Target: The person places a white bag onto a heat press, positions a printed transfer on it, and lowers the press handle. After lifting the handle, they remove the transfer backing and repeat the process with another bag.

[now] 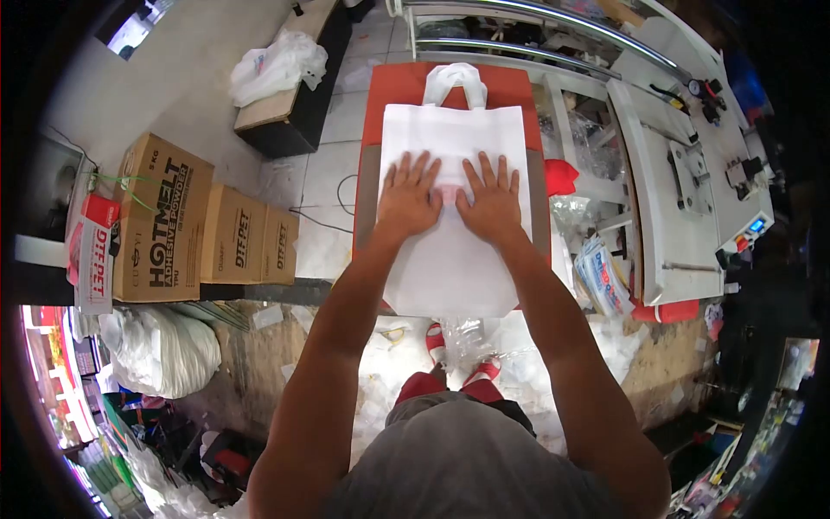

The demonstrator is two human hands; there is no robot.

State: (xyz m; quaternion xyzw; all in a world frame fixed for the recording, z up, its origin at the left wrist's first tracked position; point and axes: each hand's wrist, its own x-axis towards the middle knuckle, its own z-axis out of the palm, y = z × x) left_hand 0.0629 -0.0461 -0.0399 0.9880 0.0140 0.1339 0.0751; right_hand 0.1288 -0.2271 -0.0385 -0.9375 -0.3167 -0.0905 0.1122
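Note:
A white tote bag (pixel 458 268) lies flat in front of me, its looped handles (pixel 456 80) pointing away. Beneath it is a board with a red far part (pixel 391 86). My left hand (pixel 409 195) rests palm down on the bag, fingers spread. Beside it my right hand (pixel 490 197) is also flat on the fabric with its fingers apart. A faint pinkish patch (pixel 449 193) shows on the bag between my two thumbs; I cannot make out what it is.
Cardboard boxes (pixel 164 221) stand to the left, near a large white plastic bundle (pixel 160 350). On the right is a white machine (pixel 683 190) with a gauge and small display. A metal rail (pixel 527 52) crosses behind the board. Plastic scraps litter the floor.

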